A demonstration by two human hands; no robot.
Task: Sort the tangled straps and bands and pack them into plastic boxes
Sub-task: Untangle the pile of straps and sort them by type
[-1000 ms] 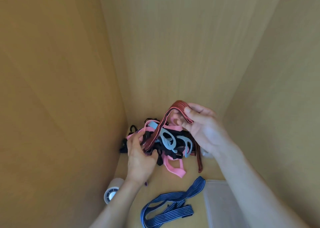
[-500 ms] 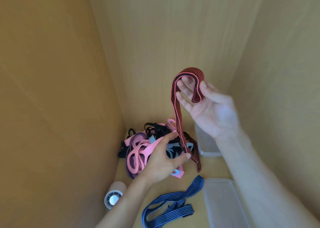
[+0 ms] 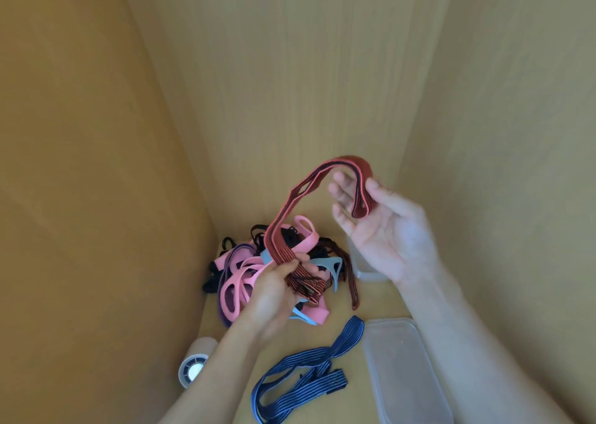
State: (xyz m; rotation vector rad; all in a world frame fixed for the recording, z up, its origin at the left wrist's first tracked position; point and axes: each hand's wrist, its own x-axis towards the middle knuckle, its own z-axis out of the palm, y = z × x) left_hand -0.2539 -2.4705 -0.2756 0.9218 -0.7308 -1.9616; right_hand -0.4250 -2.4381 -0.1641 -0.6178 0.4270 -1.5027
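**Hands share one red strap [image 3: 280, 230]**

Nearest, a blue striped strap [image 3: 309, 369] lies loose on the wooden floor [image 3: 380, 301] beside a clear plastic box [image 3: 403, 369]; a white roll [image 3: 195, 364] sits by the left wall [image 3: 96, 198]. Beyond, the left hand [image 3: 274, 294] grips the red strap's bunched lower end above the tangled pile [image 3: 238, 282]. Farthest, the right hand [image 3: 383, 233] is spread, palm showing, the strap's loop draped over its fingers [image 3: 338, 194].
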